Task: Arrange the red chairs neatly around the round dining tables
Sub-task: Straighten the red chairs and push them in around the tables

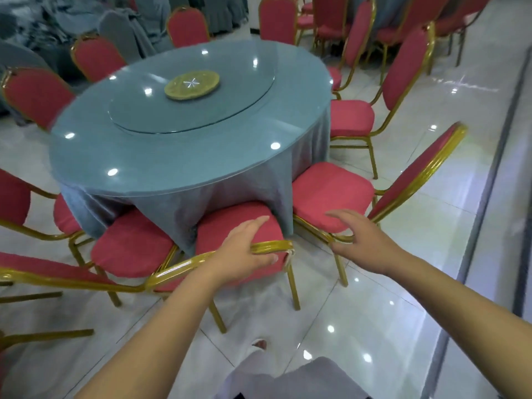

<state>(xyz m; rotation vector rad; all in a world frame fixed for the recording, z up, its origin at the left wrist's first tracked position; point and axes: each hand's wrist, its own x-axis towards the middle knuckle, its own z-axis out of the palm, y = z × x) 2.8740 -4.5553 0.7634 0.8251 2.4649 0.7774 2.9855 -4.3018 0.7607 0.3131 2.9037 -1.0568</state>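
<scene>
— Left hand is wrapped over the gold rail atop the near chair: fingers down the padded front, thumb along the rail's near side.
— Which way does that chair face?
— Toward the table, its front against the hanging cloth. The rail runs from lower left up to the right. The hand sits near its right end, so most of the chair lies left of and below the grip.
— How much of it shows?
— The forearm covers part of the rail, and the front legs are behind the cloth. Whether the seat reaches under the table I cannot tell.
— And the right hand?
— Spread, fingers loose, holding nothing. It is at the near corner of the next chair, which stands at an angle, its back leaning away to the right. Touching the frame or just above it, I cannot tell.
— Anything more?
— Other chairs ring the table. Those at the left edge are cut off, and the far ones are blurred.
</scene>
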